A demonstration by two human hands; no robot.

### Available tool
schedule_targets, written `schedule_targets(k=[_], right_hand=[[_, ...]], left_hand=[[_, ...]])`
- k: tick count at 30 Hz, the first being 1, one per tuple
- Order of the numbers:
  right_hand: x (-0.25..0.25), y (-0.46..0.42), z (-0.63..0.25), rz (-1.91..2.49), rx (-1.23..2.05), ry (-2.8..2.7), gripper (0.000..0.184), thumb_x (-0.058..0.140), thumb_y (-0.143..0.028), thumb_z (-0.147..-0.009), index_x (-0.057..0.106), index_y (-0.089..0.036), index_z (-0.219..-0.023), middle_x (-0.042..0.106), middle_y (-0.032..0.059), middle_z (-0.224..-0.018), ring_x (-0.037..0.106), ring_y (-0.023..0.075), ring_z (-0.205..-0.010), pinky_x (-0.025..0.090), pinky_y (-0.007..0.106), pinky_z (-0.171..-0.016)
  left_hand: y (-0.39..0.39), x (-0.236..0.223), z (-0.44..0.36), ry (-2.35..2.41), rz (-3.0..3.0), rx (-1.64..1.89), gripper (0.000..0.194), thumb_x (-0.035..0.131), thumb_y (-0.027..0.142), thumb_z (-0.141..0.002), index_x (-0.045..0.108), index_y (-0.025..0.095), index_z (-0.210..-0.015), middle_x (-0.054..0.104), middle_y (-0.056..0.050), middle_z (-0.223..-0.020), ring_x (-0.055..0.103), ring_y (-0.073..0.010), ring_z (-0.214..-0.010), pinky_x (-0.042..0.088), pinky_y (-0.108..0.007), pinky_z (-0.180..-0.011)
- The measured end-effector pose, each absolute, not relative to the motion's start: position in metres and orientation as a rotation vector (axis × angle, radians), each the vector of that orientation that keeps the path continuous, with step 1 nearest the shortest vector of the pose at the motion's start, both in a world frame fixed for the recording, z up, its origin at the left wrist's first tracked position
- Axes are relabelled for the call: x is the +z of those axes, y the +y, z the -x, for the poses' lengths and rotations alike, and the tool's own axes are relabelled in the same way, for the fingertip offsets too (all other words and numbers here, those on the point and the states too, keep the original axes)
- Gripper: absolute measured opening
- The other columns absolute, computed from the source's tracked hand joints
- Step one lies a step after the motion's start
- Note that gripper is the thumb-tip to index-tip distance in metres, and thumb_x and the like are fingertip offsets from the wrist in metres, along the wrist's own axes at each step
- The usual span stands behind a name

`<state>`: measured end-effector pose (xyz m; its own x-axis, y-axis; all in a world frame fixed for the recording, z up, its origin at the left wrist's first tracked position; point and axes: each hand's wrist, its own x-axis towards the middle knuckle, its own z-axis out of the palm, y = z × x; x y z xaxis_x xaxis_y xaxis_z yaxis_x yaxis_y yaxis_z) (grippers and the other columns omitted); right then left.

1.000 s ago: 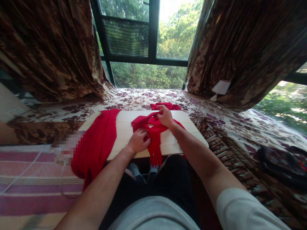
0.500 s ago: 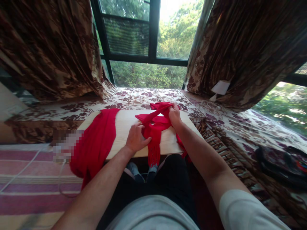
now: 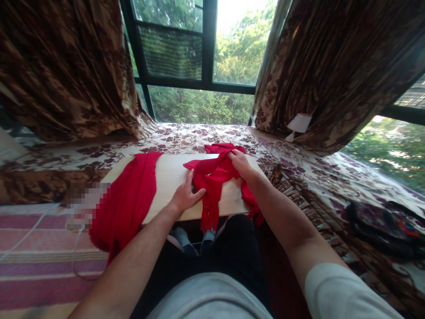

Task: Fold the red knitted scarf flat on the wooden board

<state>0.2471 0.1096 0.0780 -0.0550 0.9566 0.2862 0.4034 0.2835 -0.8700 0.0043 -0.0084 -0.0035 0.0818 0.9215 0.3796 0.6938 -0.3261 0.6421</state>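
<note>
A red fringed scarf lies bunched and crossed over itself on a pale wooden board, its fringe hanging past the near edge. My right hand is closed on a fold of it at the far right. At the scarf's left side, my left hand rests with thumb and fingers apart, fingertips against the cloth's edge. Another broad red cloth drapes over the board's left end; whether it joins the scarf cannot be seen. More red cloth hangs off the right edge, partly behind my right forearm.
A floral-covered window ledge runs behind the board. To the right stand a small white lamp and a black bag. A striped bedspread spreads at the left. My legs are under the board's near edge.
The scarf strand in my right hand has come down and lies flatter, closing the gap beneath it. My left hand's fingers have opened and shifted off the cloth toward its left edge.
</note>
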Motion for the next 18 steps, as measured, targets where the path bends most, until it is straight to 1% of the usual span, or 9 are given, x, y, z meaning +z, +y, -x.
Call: schedule_targets(k=[2, 4, 6, 8, 10, 11, 14, 16, 18], right_hand=[[0.079, 0.103, -0.245, 1.467, 0.431, -1.812, 0.015, 0.058, -0.031, -0.083, 0.064, -0.018, -0.086, 0.069, 0.0038, -0.086, 0.061, 0.0192, -0.082, 0.048, 0.029, -0.077], [0.081, 0.094, -0.240, 1.569, 0.115, -1.927, 0.017, 0.062, -0.025, -0.080, 0.066, -0.015, -0.094, 0.070, 0.0091, -0.097, 0.062, 0.0215, -0.090, 0.046, 0.030, -0.082], [0.084, 0.083, -0.231, 1.581, -0.027, -2.018, 0.020, 0.062, -0.024, -0.082, 0.067, -0.014, -0.098, 0.071, 0.0115, -0.101, 0.062, 0.0217, -0.092, 0.045, 0.030, -0.081], [0.086, 0.071, -0.221, 1.532, 0.080, -2.198, 0.020, 0.060, -0.032, -0.086, 0.070, -0.016, -0.092, 0.072, 0.0087, -0.092, 0.063, 0.0192, -0.083, 0.043, 0.027, -0.074], [0.088, 0.061, -0.211, 1.420, 0.313, -2.424, 0.030, 0.059, -0.043, -0.089, 0.072, -0.017, -0.088, 0.073, 0.0053, -0.085, 0.063, 0.0164, -0.077, 0.041, 0.024, -0.067], [0.088, 0.056, -0.207, 1.366, 0.406, -2.515, 0.035, 0.060, -0.049, -0.088, 0.074, -0.017, -0.091, 0.074, 0.0048, -0.086, 0.064, 0.0160, -0.077, 0.041, 0.024, -0.065], [0.086, 0.045, -0.197, 1.331, 0.467, -2.670, 0.057, 0.070, -0.060, -0.076, 0.072, -0.016, -0.113, 0.075, 0.0089, -0.105, 0.067, 0.0205, -0.088, 0.042, 0.023, -0.066], [0.085, 0.041, -0.194, 1.323, 0.420, -2.753, 0.070, 0.078, -0.060, -0.068, 0.068, -0.016, -0.122, 0.073, 0.0121, -0.115, 0.068, 0.0244, -0.094, 0.044, 0.024, -0.067], [0.082, 0.039, -0.191, 1.295, 0.376, -2.814, 0.068, 0.079, -0.054, -0.067, 0.068, -0.016, -0.122, 0.072, 0.0122, -0.116, 0.068, 0.0253, -0.094, 0.046, 0.025, -0.067]], left_hand=[[-0.007, -0.003, -0.003, 1.629, -2.005, 1.110, 0.093, 0.062, 0.054, -0.085, 0.022, 0.012, -0.158, 0.060, -0.020, -0.137, 0.060, -0.0344, -0.123, 0.047, -0.045, -0.103], [-0.006, -0.002, -0.003, 1.633, -1.972, 1.140, 0.088, 0.061, 0.049, -0.086, 0.024, 0.014, -0.158, 0.066, -0.016, -0.128, 0.066, -0.0312, -0.114, 0.050, -0.042, -0.098], [-0.006, -0.001, -0.003, 1.632, -1.960, 1.154, 0.082, 0.060, 0.041, -0.086, 0.028, 0.017, -0.157, 0.069, -0.012, -0.122, 0.070, -0.0269, -0.102, 0.052, -0.038, -0.093], [-0.005, 0.000, -0.003, 1.627, -1.969, 1.165, 0.075, 0.060, 0.035, -0.084, 0.036, 0.018, -0.154, 0.070, -0.010, -0.122, 0.070, -0.0237, -0.094, 0.052, -0.036, -0.091], [-0.005, 0.000, -0.002, 1.630, -1.975, 1.163, 0.069, 0.059, 0.034, -0.084, 0.045, 0.017, -0.149, 0.071, -0.010, -0.120, 0.069, -0.0225, -0.088, 0.053, -0.036, -0.088], [-0.004, 0.000, -0.002, 1.638, -1.971, 1.158, 0.068, 0.060, 0.035, -0.084, 0.048, 0.016, -0.147, 0.072, -0.010, -0.117, 0.069, -0.0225, -0.086, 0.054, -0.036, -0.086], [-0.002, -0.002, 0.000, 1.660, -1.941, 1.149, 0.065, 0.061, 0.039, -0.084, 0.053, 0.013, -0.143, 0.073, -0.012, -0.112, 0.069, -0.0240, -0.086, 0.054, -0.037, -0.084], [-0.001, -0.003, 0.002, 1.650, -1.911, 1.166, 0.062, 0.061, 0.039, -0.084, 0.055, 0.013, -0.141, 0.073, -0.012, -0.116, 0.069, -0.0251, -0.094, 0.053, -0.038, -0.088], [0.000, -0.004, 0.003, 1.628, -1.869, 1.188, 0.058, 0.059, 0.037, -0.086, 0.057, 0.014, -0.139, 0.073, -0.012, -0.117, 0.069, -0.0251, -0.100, 0.053, -0.037, -0.092]])
